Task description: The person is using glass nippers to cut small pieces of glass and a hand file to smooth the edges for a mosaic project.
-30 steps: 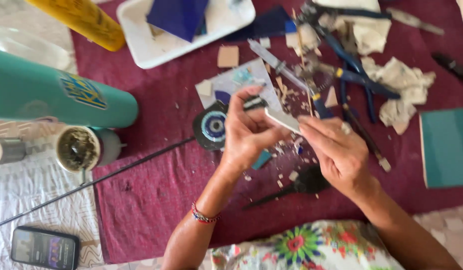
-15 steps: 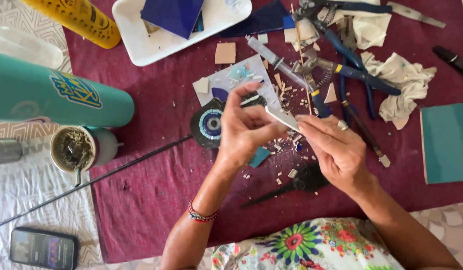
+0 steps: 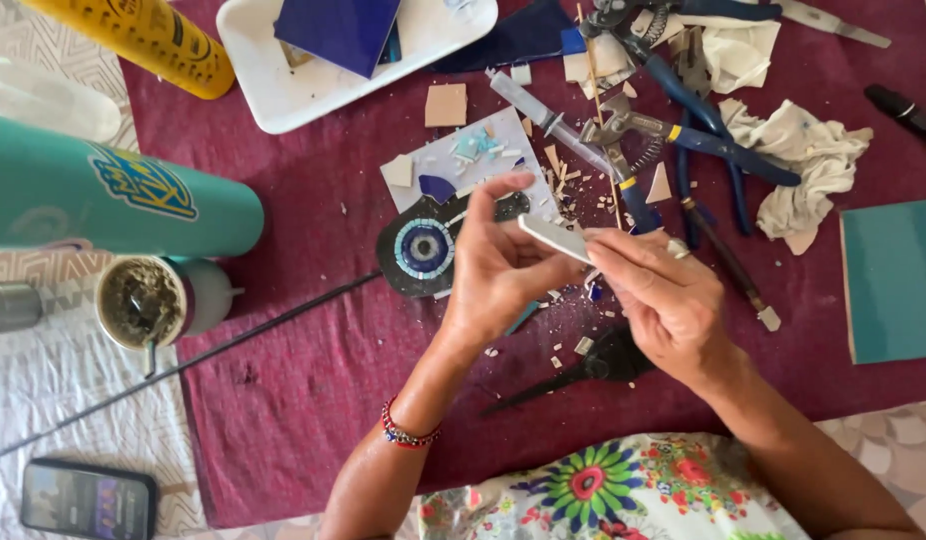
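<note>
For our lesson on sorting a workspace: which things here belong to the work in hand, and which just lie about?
In use: left hand, right hand, pale flat piece, round mosaic.
Lying about: blue pliers, teal bottle, phone, yellow can, teal tile.

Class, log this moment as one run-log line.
left hand: pinches tile piece | right hand: grips same piece | below: eye mosaic, maroon cloth

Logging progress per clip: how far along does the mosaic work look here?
Partly done. The round eye motif on the dark mosaic piece is already laid. In hand: the left hand and right hand hold a small pale tile piece. Left: bare dark areas on the piece, chips scattered on the maroon cloth.
</note>
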